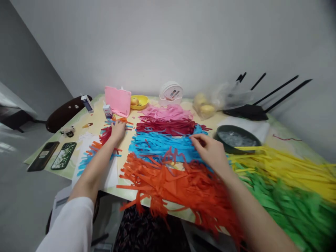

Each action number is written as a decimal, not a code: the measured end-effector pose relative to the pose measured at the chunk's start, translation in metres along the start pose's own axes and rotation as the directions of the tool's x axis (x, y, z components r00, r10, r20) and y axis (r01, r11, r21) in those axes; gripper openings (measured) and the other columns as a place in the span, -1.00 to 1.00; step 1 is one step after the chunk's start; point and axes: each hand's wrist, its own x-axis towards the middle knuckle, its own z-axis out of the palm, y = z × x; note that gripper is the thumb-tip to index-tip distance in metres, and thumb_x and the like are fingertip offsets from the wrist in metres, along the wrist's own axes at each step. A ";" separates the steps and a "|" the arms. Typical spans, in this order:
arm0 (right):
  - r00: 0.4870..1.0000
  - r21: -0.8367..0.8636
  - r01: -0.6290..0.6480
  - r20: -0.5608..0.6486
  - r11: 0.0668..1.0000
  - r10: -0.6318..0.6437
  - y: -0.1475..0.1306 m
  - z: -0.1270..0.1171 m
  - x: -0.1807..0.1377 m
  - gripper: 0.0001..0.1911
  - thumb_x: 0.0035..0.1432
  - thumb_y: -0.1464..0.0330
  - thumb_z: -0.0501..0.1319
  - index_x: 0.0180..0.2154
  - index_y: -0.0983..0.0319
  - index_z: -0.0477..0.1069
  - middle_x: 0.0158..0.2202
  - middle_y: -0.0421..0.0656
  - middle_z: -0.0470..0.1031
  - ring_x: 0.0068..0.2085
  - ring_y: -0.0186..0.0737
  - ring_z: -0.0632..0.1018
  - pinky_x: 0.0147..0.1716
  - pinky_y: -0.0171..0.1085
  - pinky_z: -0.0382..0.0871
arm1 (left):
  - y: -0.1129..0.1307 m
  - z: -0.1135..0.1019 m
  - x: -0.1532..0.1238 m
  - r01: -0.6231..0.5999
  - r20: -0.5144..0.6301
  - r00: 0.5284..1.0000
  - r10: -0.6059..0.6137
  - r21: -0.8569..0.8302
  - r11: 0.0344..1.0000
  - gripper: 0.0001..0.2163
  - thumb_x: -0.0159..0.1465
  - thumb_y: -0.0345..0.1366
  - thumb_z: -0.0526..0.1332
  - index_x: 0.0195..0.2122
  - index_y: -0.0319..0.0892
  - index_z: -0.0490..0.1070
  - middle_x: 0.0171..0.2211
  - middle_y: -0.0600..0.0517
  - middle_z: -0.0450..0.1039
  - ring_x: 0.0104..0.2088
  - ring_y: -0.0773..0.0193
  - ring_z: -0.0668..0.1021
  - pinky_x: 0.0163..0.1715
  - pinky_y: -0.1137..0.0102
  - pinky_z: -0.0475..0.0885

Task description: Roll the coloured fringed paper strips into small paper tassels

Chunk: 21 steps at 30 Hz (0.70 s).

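Note:
My left hand [118,128] lies on a narrow fringe of orange, blue and crimson paper strips [95,148], at its far end. The fingers look stretched out over the strips, with their tips partly hidden. My right hand [211,151] is at the right part of a pile of blue paper strips [154,142]. Its thumb and forefinger are pinched together; what lies between them is too small to make out. Behind the blue pile are crimson strips [168,126] and pink strips [168,112]. Orange strips [168,180] lie in front, some hanging over the table edge.
Yellow strips [294,168] and green strips [286,206] spread at right beside a dark green bowl [219,134]. A black dustpan [248,112], bagged yellow fruit [206,109], yellow basket [143,101], pink stand [118,99] and small carton [107,110] stand behind. Two phones [43,156] lie left.

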 end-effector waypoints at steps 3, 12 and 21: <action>0.982 -0.275 0.128 0.169 0.953 -0.083 0.014 0.013 0.046 -0.68 0.31 0.36 0.03 -0.15 0.30 0.54 -0.13 0.02 0.62 -0.13 -0.09 0.61 -0.12 -0.24 0.40 | 0.013 -0.004 0.003 -0.087 0.010 0.996 0.087 0.062 0.994 -0.81 0.31 -0.47 0.03 -0.24 -0.28 0.45 -0.04 -0.25 0.45 0.12 -0.06 0.33 0.19 -0.06 0.05; 0.844 -0.401 0.336 0.530 0.852 -0.083 0.047 0.068 0.104 -0.79 0.22 0.44 0.17 -0.19 0.32 0.57 -0.16 0.08 0.61 -0.08 -0.06 0.57 -0.10 -0.26 0.35 | 0.173 0.043 0.023 -0.558 0.228 0.807 0.546 -0.011 0.830 -0.76 0.37 -0.34 0.07 -0.12 -0.20 0.52 -0.17 -0.12 0.56 -0.11 0.18 0.56 -0.07 0.34 0.42; 0.827 -0.416 0.391 0.551 0.821 -0.114 0.075 0.059 0.100 -0.69 0.34 0.43 0.05 -0.06 0.35 0.53 -0.06 0.13 0.52 0.03 -0.04 0.46 -0.06 -0.24 0.30 | 0.188 0.083 0.036 -0.570 0.355 0.778 0.519 0.052 0.820 -0.72 0.34 -0.46 0.04 -0.17 -0.42 0.55 -0.18 -0.33 0.58 -0.09 0.03 0.60 -0.01 0.19 0.40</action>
